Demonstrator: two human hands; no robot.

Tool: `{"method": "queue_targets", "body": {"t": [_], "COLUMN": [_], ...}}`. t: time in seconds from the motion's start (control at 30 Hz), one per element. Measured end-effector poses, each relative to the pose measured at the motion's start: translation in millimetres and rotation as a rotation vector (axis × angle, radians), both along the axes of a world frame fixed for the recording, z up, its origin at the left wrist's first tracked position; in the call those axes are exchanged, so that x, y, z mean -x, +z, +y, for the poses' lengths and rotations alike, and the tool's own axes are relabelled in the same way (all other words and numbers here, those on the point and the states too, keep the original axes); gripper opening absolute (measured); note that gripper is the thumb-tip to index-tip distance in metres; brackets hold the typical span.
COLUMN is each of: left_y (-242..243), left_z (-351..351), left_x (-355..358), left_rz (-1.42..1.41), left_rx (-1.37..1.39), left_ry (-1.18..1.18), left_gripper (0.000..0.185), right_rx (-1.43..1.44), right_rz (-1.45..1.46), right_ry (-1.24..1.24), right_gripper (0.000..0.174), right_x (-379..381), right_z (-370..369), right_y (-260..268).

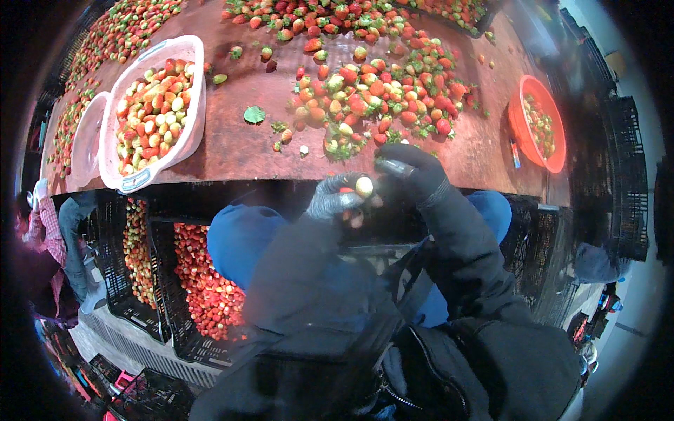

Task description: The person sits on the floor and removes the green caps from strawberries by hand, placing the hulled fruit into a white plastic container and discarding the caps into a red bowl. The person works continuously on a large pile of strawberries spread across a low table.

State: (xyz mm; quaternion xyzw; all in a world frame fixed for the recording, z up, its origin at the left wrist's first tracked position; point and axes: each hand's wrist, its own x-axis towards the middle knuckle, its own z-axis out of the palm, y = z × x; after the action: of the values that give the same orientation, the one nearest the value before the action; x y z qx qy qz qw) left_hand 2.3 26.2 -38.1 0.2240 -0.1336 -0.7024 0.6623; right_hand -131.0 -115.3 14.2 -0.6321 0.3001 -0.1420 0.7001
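My left hand (334,199), in a grey glove, is in front of the table edge with a pale, greenish-white strawberry (364,186) at its fingertips. Bits of red show in and just below that hand, too blurred to name surely. Close on its right is my right hand (425,167) in a dark glove, curled around a small shiny metal tool (396,168); its exact kind is blurred. Just beyond both hands, a loose heap of strawberries (376,89), many with green caps, spreads over the reddish table (237,152).
At left stands a white plastic basin (197,105) of capless strawberries. An orange bowl (559,152) holds green-and-red pieces at right. Below the table, black crates (166,294) with strawberries stand beside my knee. A person in a checked sleeve (52,231) is at far left.
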Motion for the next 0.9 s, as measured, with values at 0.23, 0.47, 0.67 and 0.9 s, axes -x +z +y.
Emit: {"method": "queue_targets", "body": {"t": [0.23, 0.47, 0.67, 0.9], "left_y": [-5.0, -9.2, 8.9, 19.2], "left_z": [5.5, 4.4, 0.8, -12.7], "left_x": [14.1, 13.7, 8.7, 16.7], "left_rz": [0.469, 0.425, 0.098, -0.712], "left_rx": [0.137, 0.173, -0.016, -0.361], "left_ry": [0.053, 0.118, 0.246, 0.568], "left_gripper": [0.038, 0.034, 0.029, 0.034], "right_rx": [1.03, 1.204, 1.068, 0.006], "right_rz": [0.353, 0.722, 0.531, 0.073], "right_ry": [0.266, 0.626, 0.323, -0.064], "right_gripper": [0.022, 0.03, 0.033, 0.028], "right_x": [-55.4, -111.7, -84.2, -23.6], "right_z": [-7.9, -15.6, -22.8, 10.4], "right_y": [3.7, 17.4, 6.9, 12.4]}}
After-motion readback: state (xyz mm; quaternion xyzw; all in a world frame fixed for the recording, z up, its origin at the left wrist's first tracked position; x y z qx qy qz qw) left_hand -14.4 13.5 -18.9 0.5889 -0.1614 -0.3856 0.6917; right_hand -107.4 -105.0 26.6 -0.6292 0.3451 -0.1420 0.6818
